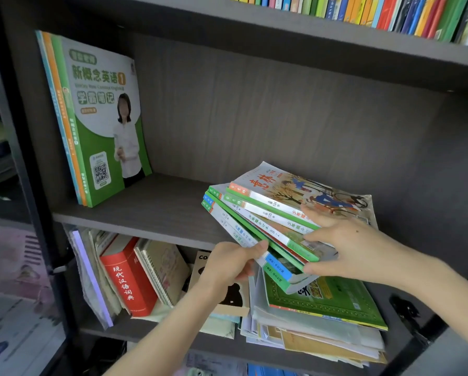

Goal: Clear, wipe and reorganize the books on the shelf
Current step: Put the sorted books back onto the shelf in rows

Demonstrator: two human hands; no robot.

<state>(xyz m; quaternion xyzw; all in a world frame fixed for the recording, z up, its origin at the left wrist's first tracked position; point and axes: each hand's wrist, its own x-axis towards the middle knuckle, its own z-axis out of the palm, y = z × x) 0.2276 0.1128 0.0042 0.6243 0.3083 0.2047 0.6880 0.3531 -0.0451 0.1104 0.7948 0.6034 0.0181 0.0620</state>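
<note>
A fanned stack of several thin magazines (270, 213) with green and white spines hangs tilted at the front edge of the dark middle shelf (151, 204). My left hand (232, 263) grips the stack's lower spines from below, thumb on top. My right hand (344, 245) holds the stack's near right end, fingers spread across the spines and thumb under the lowest one. Three tall workbooks (91, 123) with a green cover facing out lean against the shelf's left wall. The rest of this shelf is bare.
The shelf below holds a red dictionary (127, 278), a spiral notebook (162, 267) and a flat pile of booklets topped by a green book (325, 302). A row of colourful spines (390, 12) fills the shelf above. A dark upright frame (26, 158) stands left.
</note>
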